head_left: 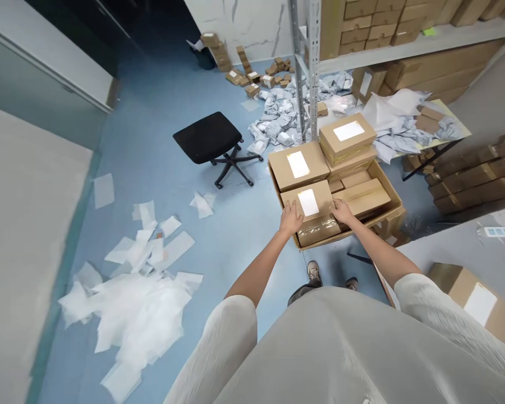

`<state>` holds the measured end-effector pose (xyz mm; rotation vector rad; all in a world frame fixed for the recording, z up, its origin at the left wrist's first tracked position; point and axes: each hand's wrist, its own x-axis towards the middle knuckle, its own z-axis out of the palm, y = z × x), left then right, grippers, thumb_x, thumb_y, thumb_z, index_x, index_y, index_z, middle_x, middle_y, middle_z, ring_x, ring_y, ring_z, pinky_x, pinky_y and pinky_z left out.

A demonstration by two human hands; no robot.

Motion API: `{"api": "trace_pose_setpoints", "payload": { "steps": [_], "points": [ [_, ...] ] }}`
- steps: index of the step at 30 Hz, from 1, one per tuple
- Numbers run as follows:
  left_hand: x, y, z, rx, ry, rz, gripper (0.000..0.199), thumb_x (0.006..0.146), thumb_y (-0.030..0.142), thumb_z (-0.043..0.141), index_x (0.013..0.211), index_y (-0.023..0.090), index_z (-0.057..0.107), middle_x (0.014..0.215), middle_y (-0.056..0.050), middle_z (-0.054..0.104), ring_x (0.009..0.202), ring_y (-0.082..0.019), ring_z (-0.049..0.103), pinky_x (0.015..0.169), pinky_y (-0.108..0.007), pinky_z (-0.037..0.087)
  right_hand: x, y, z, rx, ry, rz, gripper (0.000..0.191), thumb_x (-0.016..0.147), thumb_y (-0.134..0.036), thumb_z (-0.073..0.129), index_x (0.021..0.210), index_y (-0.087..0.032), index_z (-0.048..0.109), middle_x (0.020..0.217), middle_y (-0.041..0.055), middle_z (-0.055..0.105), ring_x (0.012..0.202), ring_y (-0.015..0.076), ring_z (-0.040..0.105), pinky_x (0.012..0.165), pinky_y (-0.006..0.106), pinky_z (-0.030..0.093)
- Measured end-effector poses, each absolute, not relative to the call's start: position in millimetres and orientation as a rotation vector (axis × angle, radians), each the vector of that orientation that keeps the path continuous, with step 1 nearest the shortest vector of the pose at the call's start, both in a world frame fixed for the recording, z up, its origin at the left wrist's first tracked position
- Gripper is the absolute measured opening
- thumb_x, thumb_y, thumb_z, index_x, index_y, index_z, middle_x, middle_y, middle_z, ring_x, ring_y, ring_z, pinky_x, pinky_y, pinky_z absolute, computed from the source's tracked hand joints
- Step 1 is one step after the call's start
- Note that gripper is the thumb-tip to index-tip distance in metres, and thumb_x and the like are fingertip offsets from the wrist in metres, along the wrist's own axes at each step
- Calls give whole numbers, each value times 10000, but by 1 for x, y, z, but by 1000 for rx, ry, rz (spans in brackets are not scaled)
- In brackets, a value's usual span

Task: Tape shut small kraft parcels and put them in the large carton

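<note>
Between my two hands is a brown cardboard box (323, 196) with a white label on top. My left hand (292, 217) grips its near left side, and my right hand (341, 211) grips its right end. The box sits over the near left part of a large open carton (398, 209). Inside that carton are other cardboard boxes: a labelled box (315, 160) behind the held one, a taped box (320, 231) below it, and a long box (364, 196) to the right. At the back right, another labelled box (362, 137) is stacked higher.
A black stool-like chair (210, 136) stands left of the carton. White sheets (138, 303) lie on the blue floor at left, and grey mailer bags (281, 115) are heaped behind. A metal rack post (313, 73) rises behind the carton. A table (458, 238) with a labelled box (467, 286) is at right.
</note>
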<state>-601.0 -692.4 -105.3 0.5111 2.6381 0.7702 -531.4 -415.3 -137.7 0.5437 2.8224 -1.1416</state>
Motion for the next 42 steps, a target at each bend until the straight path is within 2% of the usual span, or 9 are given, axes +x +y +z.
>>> {"api": "trace_pose_setpoints", "payload": {
  "steps": [7,14,18,20,23,26,31,37,42],
  "points": [
    [-623,-702,-131,264,2586,873,756,918,341,686,1605,157,432,1783,-254,310,1602,-444,420,1295,-609,377,-558,-423,-148,667,2689,-1202,505,858,-346,668,1347,-219,693,1545,127,617,1417,283,586,1249,474,439],
    [-629,-702,-138,174,2507,935,669,844,302,732,1475,233,520,1636,-189,506,1493,-388,548,1266,-546,430,-565,-428,-147,760,2629,-1298,419,813,-319,703,1218,-224,752,1395,110,701,1271,273,663,1176,496,510],
    [-622,-699,-127,124,2494,1008,630,860,302,721,1460,258,535,1611,-146,521,1455,-337,575,1250,-491,460,-564,-434,-141,791,2592,-1420,358,816,-347,722,1143,-207,764,1355,119,713,1240,264,679,1163,466,519],
    [-615,-696,-117,126,2519,1031,575,890,318,698,1442,261,546,1606,-140,509,1465,-336,557,1254,-508,453,-562,-436,-135,812,2607,-1464,332,822,-373,717,1100,-202,776,1339,121,712,1243,260,676,1183,449,498],
    [-605,-690,-99,193,2614,1043,521,912,317,682,1412,262,547,1619,-139,469,1561,-359,440,1293,-554,388,-556,-433,-123,862,2676,-1474,299,818,-388,706,1056,-222,778,1312,102,730,1250,267,665,1204,475,474],
    [-598,-681,-79,248,2676,1051,560,902,284,673,1439,255,517,1645,-146,429,1596,-370,380,1288,-571,384,-546,-426,-108,899,2723,-1490,287,826,-384,679,1057,-240,772,1293,80,761,1256,275,662,1196,507,477],
    [-596,-661,-44,311,2725,1057,583,895,263,661,1458,266,510,1724,-148,362,1623,-407,315,1281,-615,369,-517,-413,-84,978,2729,-1581,330,853,-398,627,1097,-231,775,1277,81,783,1224,275,685,1152,486,514],
    [-587,-618,-6,563,2722,1061,591,911,259,645,1486,272,505,1784,-138,315,1617,-440,304,1277,-687,338,-468,-385,-47,1092,2869,-1622,323,874,-395,613,1081,-229,796,1253,96,789,1213,293,690,1157,478,518],
    [-558,-560,18,804,2654,1064,590,912,247,646,1487,264,514,1786,-136,312,1626,-421,301,1291,-662,345,-409,-350,-19,1352,2953,-1563,307,867,-362,622,1077,-247,814,1279,85,784,1297,320,662,1199,516,480]
  ]
}}
